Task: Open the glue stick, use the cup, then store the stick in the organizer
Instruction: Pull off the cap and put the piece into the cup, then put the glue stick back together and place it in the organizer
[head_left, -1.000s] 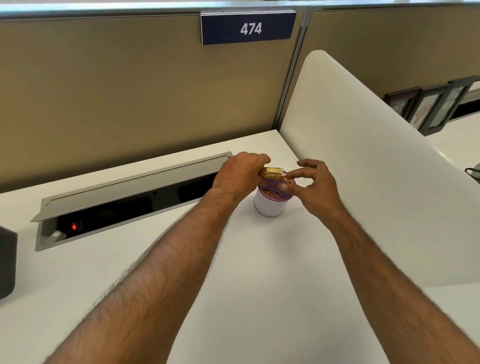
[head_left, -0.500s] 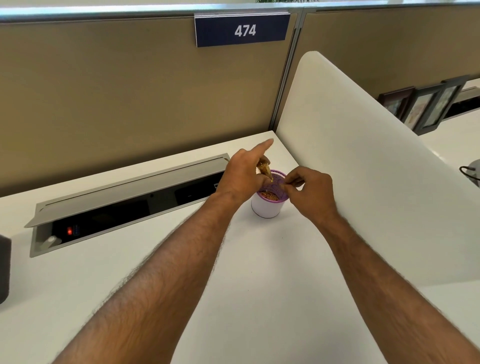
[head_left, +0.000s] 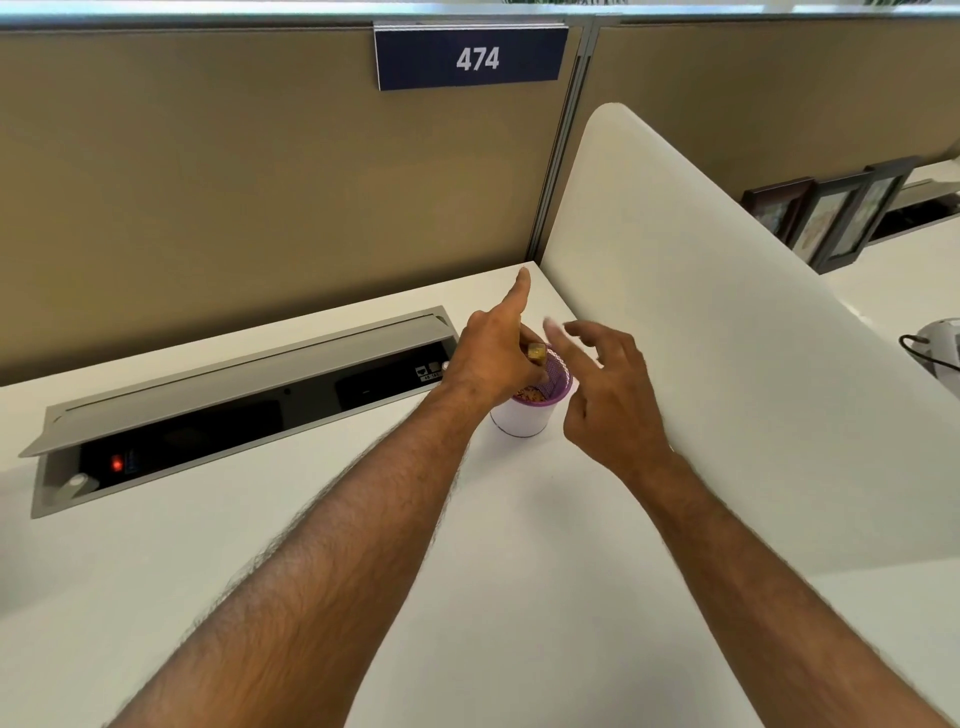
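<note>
Right hand (head_left: 613, 395) now spread off cup (head_left: 522, 415); glue stick (head_left: 536, 354) half-hidden

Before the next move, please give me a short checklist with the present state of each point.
1. Stick gripped by left hand: ok.
2. Stick tip inside purple mesh organizer: ok, top end shows above the rim.
3. Right hand free: ok, open beside the organizer, holding nothing.
4. Organizer seated in white cup, cup upright on desk: ok.
5. Cap on stick: cannot tell, the hand hides most of it.
6. Stick released and fully stored: not ok, left hand holds it.
</note>
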